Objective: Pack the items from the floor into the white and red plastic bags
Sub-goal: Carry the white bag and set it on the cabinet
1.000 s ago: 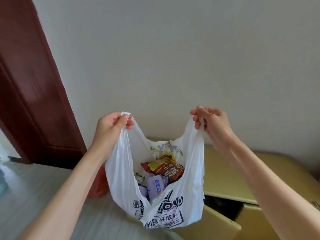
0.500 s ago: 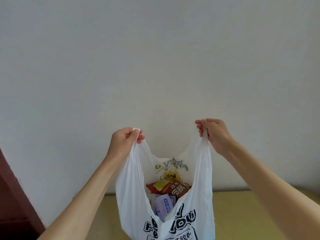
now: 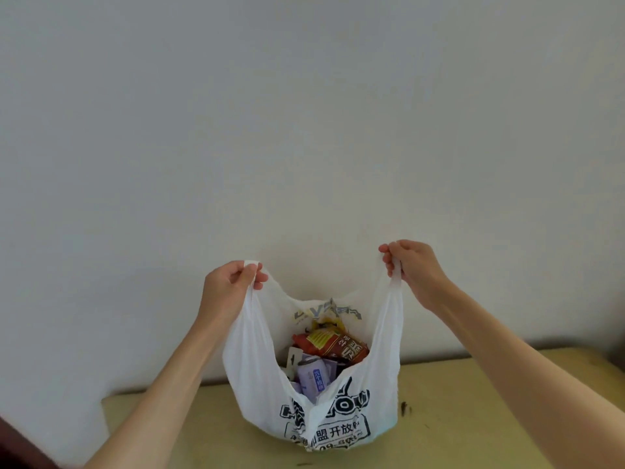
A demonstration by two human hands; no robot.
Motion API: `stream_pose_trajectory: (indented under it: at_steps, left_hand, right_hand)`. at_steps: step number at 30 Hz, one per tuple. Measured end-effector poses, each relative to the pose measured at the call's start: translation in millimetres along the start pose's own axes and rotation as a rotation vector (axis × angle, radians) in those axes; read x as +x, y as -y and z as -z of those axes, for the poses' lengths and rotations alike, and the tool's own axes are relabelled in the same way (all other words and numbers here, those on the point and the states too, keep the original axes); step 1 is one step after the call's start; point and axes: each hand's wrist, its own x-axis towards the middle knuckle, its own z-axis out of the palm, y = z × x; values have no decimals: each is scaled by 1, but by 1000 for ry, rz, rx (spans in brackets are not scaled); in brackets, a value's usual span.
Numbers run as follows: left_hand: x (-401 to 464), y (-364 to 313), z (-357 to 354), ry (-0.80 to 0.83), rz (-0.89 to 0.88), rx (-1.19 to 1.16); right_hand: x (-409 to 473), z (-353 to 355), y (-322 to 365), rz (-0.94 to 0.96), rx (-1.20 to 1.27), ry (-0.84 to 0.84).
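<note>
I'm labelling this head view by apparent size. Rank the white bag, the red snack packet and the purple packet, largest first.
1. white bag, by far the largest.
2. red snack packet.
3. purple packet; partly hidden behind the bag's front, so its rank against the red one is unsure.

Soft, even daylight is washing over the plain off-white wall (image 3: 304,113), no glare showing; faint shadows are falling beneath the white printed plastic bag (image 3: 338,418), and the bottom-left corner is smearing with blur

white bag (image 3: 378,384), print "盟开放"
</note>
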Motion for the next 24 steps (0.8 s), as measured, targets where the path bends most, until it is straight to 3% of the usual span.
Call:
stream_pose_trajectory:
  at_steps: [4, 10, 24]
  left_hand:
    - [-4, 13, 1, -45, 34, -16]
    - [-29, 40, -4, 32, 176, 38]
    - [-94, 59, 6, -70, 289, 41]
  right_hand:
    - [2, 11, -12, -7, 13, 17]
    - [-11, 22, -49, -100, -33, 101]
    - [-54, 40, -79, -152, -62, 130]
